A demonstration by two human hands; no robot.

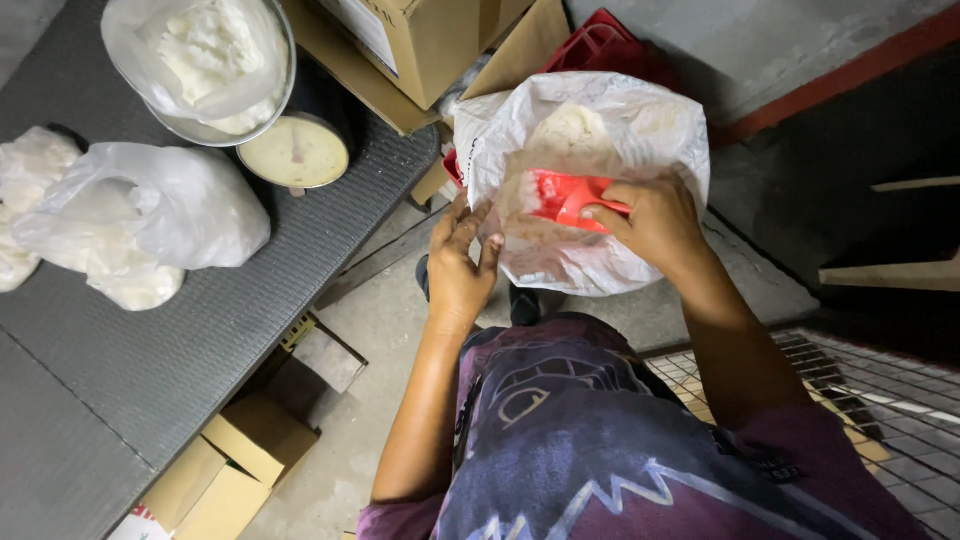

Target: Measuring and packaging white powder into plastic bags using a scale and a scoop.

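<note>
Red scoop gripped by right hand inside the sack; left hand clasps its rim; filled bags lie leftward.

A brown cardboard box with a white label stood above the table; smaller tan cartons sat underneath.
</note>
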